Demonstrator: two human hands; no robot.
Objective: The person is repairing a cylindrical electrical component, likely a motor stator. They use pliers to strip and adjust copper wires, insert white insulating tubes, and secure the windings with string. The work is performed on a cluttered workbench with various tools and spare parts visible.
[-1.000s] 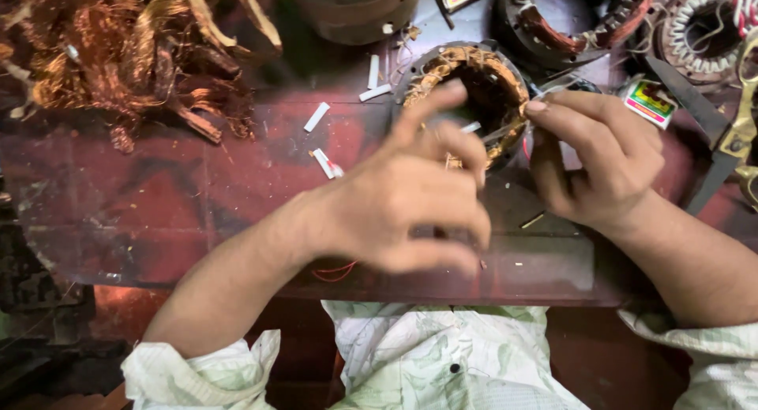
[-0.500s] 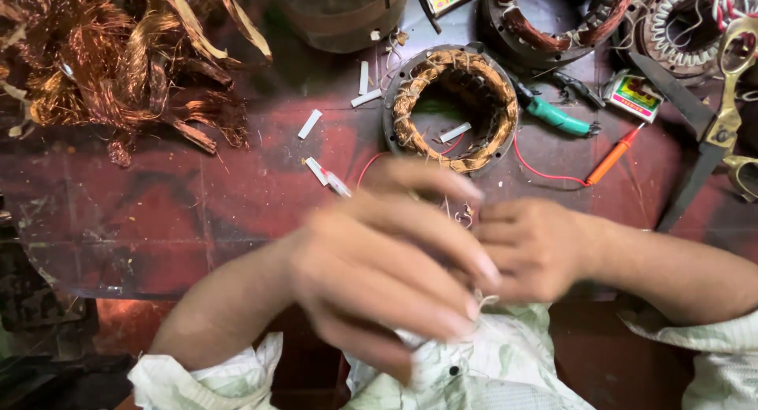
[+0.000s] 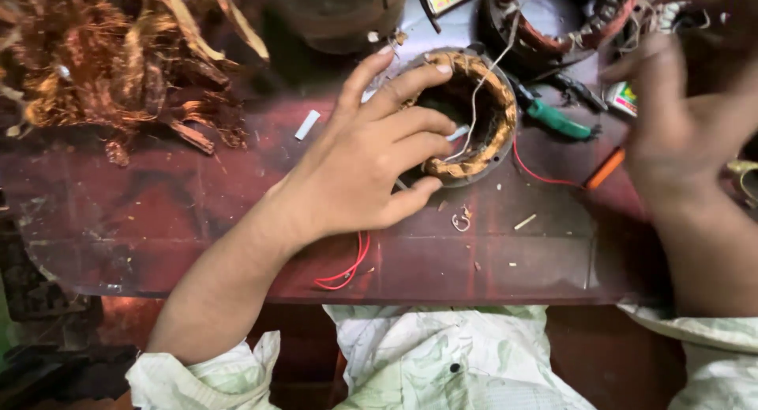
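A round motor stator ring point(image 3: 493, 114) with brown copper windings lies on the dark red table point(image 3: 158, 212). My left hand point(image 3: 363, 165) grips its near-left side, fingers over the rim and into the bore, thumb against the outer edge. A thin white thread point(image 3: 480, 82) runs from the ring's inside up toward the top of the view. My right hand point(image 3: 679, 133) is raised at the right, blurred, apart from the ring; whether it holds anything is unclear.
A heap of scrap copper wire point(image 3: 103, 62) fills the back left. A second stator point(image 3: 553, 23) and a dark round container point(image 3: 332, 11) stand behind. A green-handled tool point(image 3: 557, 119), an orange pen point(image 3: 606, 169), a red wire point(image 3: 347, 272) and a white slip point(image 3: 306, 124) lie around.
My left hand has moved from near my chest forward onto the stator ring. My right hand has swung out and up to the right. The white thread now shows stretched upward.
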